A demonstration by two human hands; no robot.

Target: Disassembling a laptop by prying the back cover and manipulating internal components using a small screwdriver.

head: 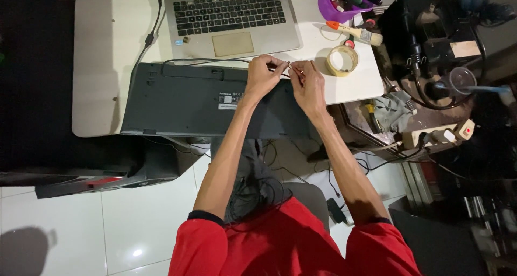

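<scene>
Left hand [262, 75] and right hand [307, 81] pinch a thin small part [285, 67] between their fingertips, above the upturned black keyboard [183, 101] on the worktop [91, 66]. The part is too small to identify; the laptop [231, 17] is cut off at the top edge.

White desk [91, 66], glossy tiled floor [81, 227]

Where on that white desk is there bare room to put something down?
The left end of the white desk, beside the laptop and above the upturned keyboard, is bare. The right end is crowded: tape roll, brush, purple bin.
</scene>
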